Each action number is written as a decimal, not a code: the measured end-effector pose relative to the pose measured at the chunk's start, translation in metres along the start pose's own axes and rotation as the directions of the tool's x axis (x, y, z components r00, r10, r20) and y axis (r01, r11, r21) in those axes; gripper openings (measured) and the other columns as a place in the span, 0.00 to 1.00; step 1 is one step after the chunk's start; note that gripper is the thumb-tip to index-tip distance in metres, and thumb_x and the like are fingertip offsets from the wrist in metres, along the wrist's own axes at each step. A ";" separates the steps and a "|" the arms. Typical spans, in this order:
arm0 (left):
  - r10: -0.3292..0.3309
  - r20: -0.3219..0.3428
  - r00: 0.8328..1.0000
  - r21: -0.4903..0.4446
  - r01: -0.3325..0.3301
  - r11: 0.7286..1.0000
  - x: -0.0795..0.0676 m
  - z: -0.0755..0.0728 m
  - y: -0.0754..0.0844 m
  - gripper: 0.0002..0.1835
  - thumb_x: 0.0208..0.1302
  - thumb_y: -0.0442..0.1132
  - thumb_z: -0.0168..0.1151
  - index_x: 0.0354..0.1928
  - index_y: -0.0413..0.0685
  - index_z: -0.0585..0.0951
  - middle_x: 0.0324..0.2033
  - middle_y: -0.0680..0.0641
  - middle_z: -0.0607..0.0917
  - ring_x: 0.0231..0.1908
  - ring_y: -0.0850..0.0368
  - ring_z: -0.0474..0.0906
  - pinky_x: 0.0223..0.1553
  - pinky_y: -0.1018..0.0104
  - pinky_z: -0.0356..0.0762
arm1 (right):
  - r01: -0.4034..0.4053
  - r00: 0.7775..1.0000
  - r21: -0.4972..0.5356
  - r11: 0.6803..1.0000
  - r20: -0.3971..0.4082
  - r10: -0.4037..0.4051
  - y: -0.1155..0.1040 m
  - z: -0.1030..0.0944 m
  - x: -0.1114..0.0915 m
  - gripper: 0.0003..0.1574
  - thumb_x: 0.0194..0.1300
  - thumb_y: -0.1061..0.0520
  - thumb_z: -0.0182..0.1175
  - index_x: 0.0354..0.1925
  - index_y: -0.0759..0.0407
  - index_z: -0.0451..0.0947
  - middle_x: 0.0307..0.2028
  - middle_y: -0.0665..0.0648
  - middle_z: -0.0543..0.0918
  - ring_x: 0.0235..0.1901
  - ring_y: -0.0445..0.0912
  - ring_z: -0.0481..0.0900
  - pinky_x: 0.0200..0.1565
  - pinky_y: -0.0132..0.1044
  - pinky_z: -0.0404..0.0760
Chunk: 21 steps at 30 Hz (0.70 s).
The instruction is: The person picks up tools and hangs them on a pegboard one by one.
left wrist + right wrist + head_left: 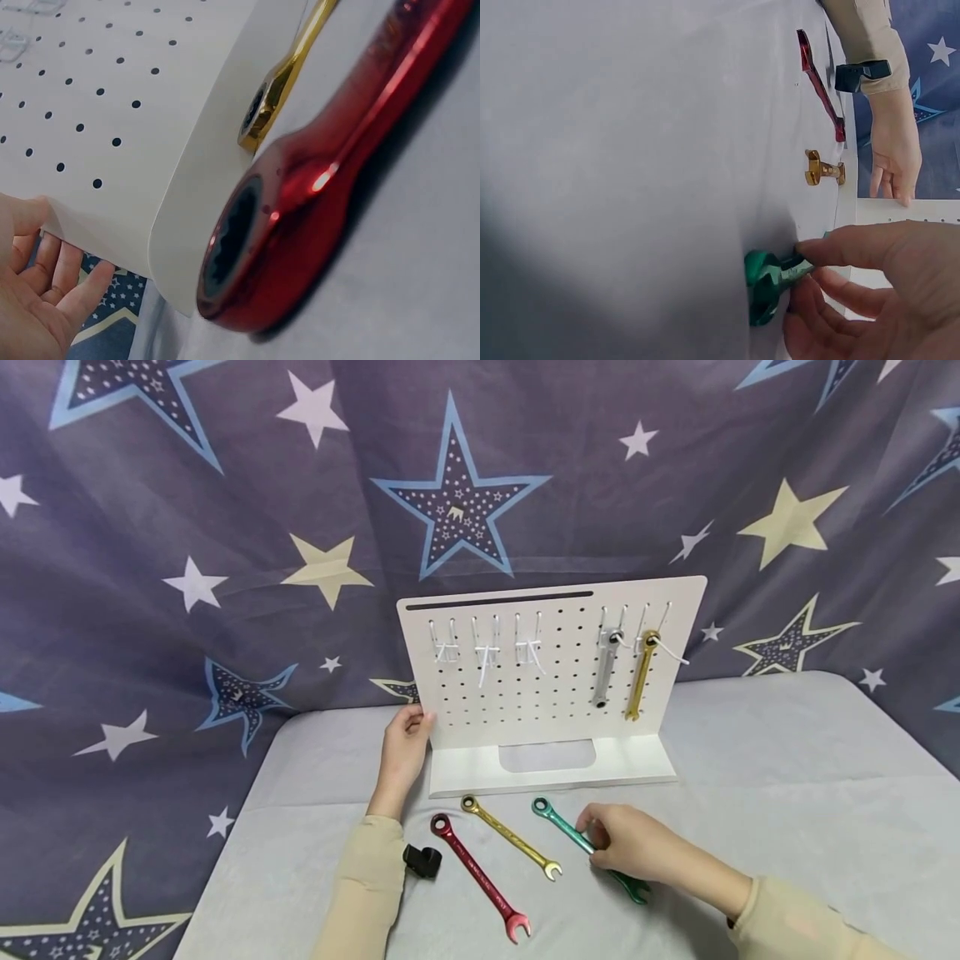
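My right hand pinches a green ratcheting wrench by its shank, between thumb and fingers. In the right wrist view the wrench's open end is close over the cloth. At the left edge of a white pegboard, my left hand holds the board, thumb on the front face and fingers round behind the edge, as the left wrist view shows. Between the hands lie a gold wrench and a red wrench, ring ends toward the board.
Silver wrench and gold wrench hang from hooks on the board's right side. Three white hooks on its left side carry nothing. A black wrist-worn device sits by the left sleeve. Behind the grey cloth-covered table hangs a star-patterned curtain.
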<state>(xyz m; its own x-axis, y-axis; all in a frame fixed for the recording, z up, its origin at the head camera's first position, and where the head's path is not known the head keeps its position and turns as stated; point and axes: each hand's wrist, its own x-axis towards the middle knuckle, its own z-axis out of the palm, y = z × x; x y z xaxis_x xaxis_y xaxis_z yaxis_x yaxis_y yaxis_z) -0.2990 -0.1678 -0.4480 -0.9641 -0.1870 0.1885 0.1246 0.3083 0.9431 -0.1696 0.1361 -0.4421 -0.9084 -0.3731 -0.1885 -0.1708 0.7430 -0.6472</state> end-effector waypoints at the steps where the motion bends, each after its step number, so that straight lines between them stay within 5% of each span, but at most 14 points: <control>1: 0.001 -0.001 1.000 0.002 -0.001 1.000 0.000 0.000 0.000 0.12 0.72 0.36 0.59 0.50 0.33 0.78 0.42 0.38 0.82 0.43 0.48 0.78 0.41 0.72 0.74 | -0.001 1.000 0.007 1.000 -0.004 0.001 -0.001 0.001 0.000 0.18 0.51 0.69 0.72 0.41 0.61 0.78 0.22 0.50 0.73 0.23 0.44 0.70 0.25 0.33 0.70; 10: 0.005 -0.007 1.000 0.011 -0.005 1.000 0.002 -0.001 -0.002 0.12 0.72 0.36 0.59 0.50 0.33 0.78 0.42 0.38 0.82 0.42 0.50 0.78 0.41 0.71 0.74 | -0.062 0.997 -0.023 0.998 -0.050 0.061 -0.006 0.003 0.003 0.14 0.48 0.69 0.72 0.31 0.58 0.77 0.22 0.50 0.74 0.24 0.44 0.70 0.27 0.36 0.70; 21: -0.017 0.012 1.000 0.010 0.016 1.000 0.001 -0.001 -0.001 0.13 0.73 0.37 0.58 0.52 0.34 0.77 0.45 0.37 0.82 0.45 0.48 0.78 0.44 0.68 0.75 | -0.004 0.998 -0.123 0.992 -0.056 -0.003 -0.006 0.003 -0.003 0.16 0.43 0.66 0.73 0.24 0.53 0.74 0.19 0.47 0.72 0.21 0.43 0.68 0.25 0.35 0.65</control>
<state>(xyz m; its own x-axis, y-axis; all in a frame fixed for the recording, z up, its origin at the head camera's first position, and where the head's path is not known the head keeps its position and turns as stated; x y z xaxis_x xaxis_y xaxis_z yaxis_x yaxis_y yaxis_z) -0.2997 -0.1687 -0.4488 -0.9689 -0.1806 0.1694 0.1064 0.3142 0.9434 -0.1648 0.1307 -0.4400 -0.9278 -0.3436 -0.1453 -0.2126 0.8071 -0.5507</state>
